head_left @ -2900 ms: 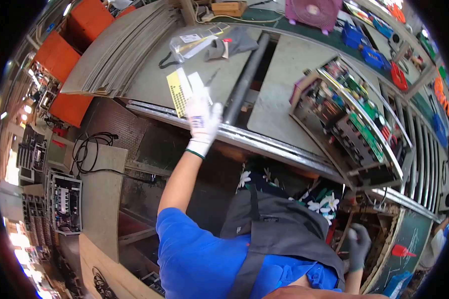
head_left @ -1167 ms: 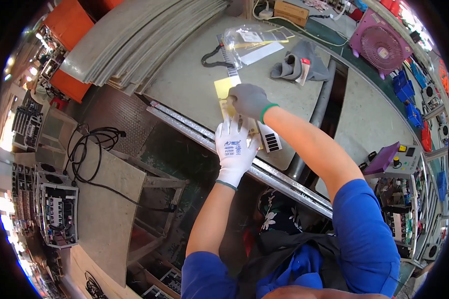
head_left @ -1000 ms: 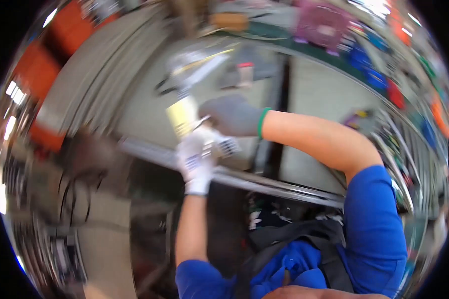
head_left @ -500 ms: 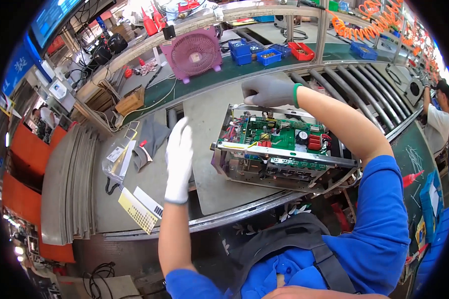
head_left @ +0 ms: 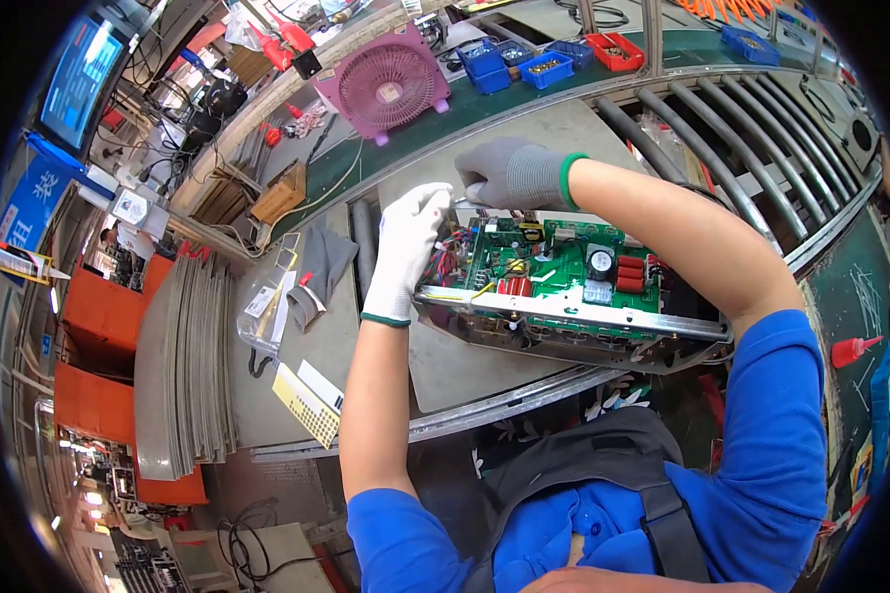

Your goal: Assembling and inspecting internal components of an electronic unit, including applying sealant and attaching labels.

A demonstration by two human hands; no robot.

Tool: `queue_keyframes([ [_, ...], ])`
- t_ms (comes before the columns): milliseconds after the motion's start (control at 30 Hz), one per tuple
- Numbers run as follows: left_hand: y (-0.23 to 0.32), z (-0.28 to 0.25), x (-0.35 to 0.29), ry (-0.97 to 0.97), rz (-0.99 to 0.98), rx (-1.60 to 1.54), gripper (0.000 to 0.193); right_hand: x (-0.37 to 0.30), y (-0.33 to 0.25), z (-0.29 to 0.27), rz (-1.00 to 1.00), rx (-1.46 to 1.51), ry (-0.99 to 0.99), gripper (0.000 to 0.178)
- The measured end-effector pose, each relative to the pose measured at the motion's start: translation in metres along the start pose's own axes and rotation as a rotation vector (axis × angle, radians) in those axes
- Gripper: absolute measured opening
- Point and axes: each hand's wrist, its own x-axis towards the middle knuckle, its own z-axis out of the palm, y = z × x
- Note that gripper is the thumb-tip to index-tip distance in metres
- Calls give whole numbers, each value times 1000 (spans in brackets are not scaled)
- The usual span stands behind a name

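Observation:
An open metal chassis (head_left: 603, 316) lies before me, with a green circuit board (head_left: 564, 259) inside, red and dark components on it and bundled wires (head_left: 450, 257) at its left end. My left hand (head_left: 405, 242), in a white glove, is at the chassis's far left corner, fingertips drawn together. My right hand (head_left: 519, 176), in a grey glove with a green cuff, is curled over the far edge, close to the left fingertips. A small bit of metal shows between the two hands; what either hand grips is hidden by the fingers.
A purple fan (head_left: 388, 89) stands beyond the bench, beside blue bins (head_left: 546, 69) and a red bin (head_left: 615, 49). Metal rollers (head_left: 727, 148) run off to the right. Grey panels (head_left: 183, 366) are stacked at left, near a grey cloth (head_left: 321, 262) and a yellow label sheet (head_left: 307, 405).
My left hand has moved right and in to the chassis corner, its stretched fingers now drawn together. The right hand remains curled at the far edge. The view has shifted.

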Motion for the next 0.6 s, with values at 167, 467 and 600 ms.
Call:
queue_keyframes([
  [167, 16, -3, -2, -39, -58, 121, 27, 3, 5, 3, -6, -27, 7, 24],
  [467, 13, 3, -10, -9, -18, 54, 25, -4, 1, 3, -1, -59, 4, 24],
  [600, 19, 7, 3, -69, -151, -7, 21, -13, -5, -8, 51, -118, -17, 23],
])
